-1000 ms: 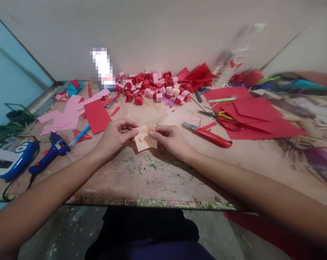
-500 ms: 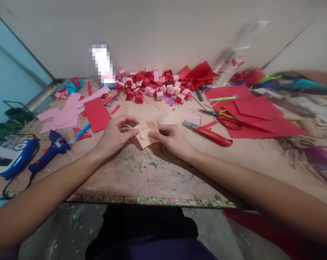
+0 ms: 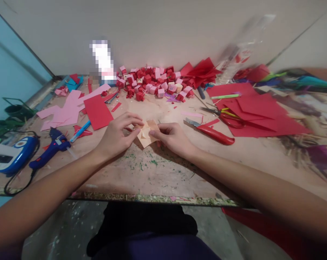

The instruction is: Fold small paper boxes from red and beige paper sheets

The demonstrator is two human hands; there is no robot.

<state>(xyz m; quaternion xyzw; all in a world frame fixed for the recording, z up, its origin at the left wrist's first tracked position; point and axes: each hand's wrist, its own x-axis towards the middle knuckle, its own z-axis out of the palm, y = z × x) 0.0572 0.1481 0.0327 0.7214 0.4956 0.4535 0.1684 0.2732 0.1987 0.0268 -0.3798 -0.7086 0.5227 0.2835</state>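
A small folded piece of cream paper [image 3: 146,136], creased and partly opened out, is held up just above the table between both hands. My left hand [image 3: 121,134] pinches its left side, with the index finger over the upper left edge. My right hand [image 3: 174,139] grips the right side, thumb lying on top of the folds and the other fingers underneath. Left of my left hand lies a red paper rectangle [image 3: 98,112]. A red-handled utility knife [image 3: 210,133] rests to the right of my right hand.
Several small red and pink paper cubes [image 3: 152,85] are heaped by the wall. Scissors [image 3: 229,117] and red paper sheets [image 3: 266,112] lie right. A blue glue gun [image 3: 51,148] and pink paper [image 3: 68,108] lie left. Green scraps dot the tabletop [image 3: 149,180].
The left fingers have shifted slightly over the cream paper's upper left edge. My right hand keeps its grip. The whole view has moved a little.
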